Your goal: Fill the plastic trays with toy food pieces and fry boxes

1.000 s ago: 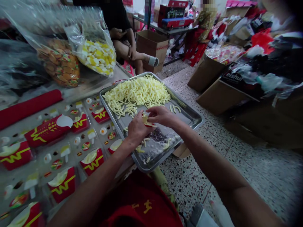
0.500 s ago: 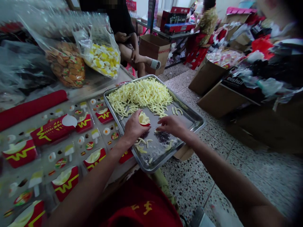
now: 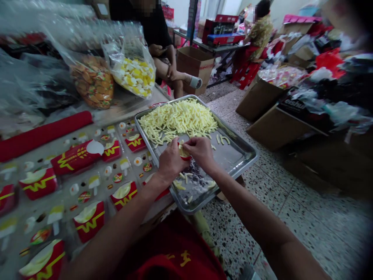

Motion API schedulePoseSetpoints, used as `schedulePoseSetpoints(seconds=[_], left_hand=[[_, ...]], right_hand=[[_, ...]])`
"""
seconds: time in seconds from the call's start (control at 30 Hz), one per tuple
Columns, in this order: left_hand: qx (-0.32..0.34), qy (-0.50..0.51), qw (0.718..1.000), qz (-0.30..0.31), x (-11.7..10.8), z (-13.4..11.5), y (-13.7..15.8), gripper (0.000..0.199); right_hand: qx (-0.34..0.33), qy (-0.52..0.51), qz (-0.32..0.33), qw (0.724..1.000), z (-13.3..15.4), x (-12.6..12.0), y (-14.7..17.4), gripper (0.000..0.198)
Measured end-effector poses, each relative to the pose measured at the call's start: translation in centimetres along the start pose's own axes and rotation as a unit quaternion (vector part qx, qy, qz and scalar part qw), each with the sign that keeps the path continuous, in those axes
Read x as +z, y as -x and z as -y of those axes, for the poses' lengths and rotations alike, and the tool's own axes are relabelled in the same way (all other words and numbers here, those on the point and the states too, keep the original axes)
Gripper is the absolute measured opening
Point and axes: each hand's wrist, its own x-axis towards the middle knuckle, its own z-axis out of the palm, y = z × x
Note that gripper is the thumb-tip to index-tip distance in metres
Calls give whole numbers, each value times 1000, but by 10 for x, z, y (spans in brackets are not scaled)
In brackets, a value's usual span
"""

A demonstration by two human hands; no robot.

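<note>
Over the metal tray [image 3: 246, 153], my left hand [image 3: 171, 161] is closed around a small red fry box [image 3: 185, 157] with pale fries in its mouth. My right hand [image 3: 201, 152] is pinched at the top of that box, its fingertips among the fries; whether it grips a single one is hidden. A large heap of pale yellow toy fries [image 3: 180, 118] fills the far part of the tray. Several loose fries [image 3: 180, 184] lie near my left wrist, and a few more [image 3: 223, 139] rest to the right.
Left of the tray, clear packs with red fry boxes [image 3: 90, 221] and small toy foods cover the table. Behind them stand a bag of toy burgers [image 3: 92, 83] and a bag of yellow-white pieces [image 3: 135, 77]. A seated person [image 3: 163, 50] is beyond; cartons [image 3: 274, 124] stand at right.
My right hand has moved left from above the tray to the fry box's mouth, its fingers now pinched there. My left hand still holds the box. The view has shifted slightly.
</note>
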Motion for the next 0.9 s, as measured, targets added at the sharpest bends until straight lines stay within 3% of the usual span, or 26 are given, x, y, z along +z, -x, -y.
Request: schedulePoseSetpoints(seconds=[0.13, 0.2, 0.27, 0.3, 0.4, 0.47, 0.53, 0.6, 0.7, 0.8, 0.9], left_hand=[[-14, -3, 999, -32, -8, 8, 17, 53], [-7, -8, 999, -51, -19, 19, 32, 60], [-3, -13, 997, -75, -33, 33, 51, 78], [-8, -15, 996, -88, -43, 41, 62, 87], [-52, -10, 988, -143, -77, 73, 105, 100], [-87, -3, 976, -197, -103, 96, 141, 99], [-128, -6, 958, -257, -128, 118, 179, 97], [-169, -11, 942, -290, -152, 139, 219, 100], [-206, 25, 941, -267, -190, 170, 280, 113], [-219, 36, 949, -225, -228, 211, 333, 117], [-216, -47, 952, -211, -254, 257, 364, 107]], right_hand=[[-121, 68, 63, 988, 19, 23, 18, 19], [-169, 57, 143, 974, 28, 27, 22, 20], [-219, 41, 251, 942, 41, 36, 20, 21], [-257, 34, 273, 927, 50, 43, 20, 22], [-371, 50, 222, 900, 85, 80, 35, 21], [-408, 52, 192, 891, 110, 111, 61, 18], [-400, 1, 247, 883, 134, 142, 93, 22], [-352, -74, 363, 860, 156, 174, 124, 27], [-268, -120, 501, 814, 187, 223, 157, 27], [-264, -62, 521, 810, 219, 272, 170, 25], [-329, 67, 511, 791, 249, 311, 171, 23]])
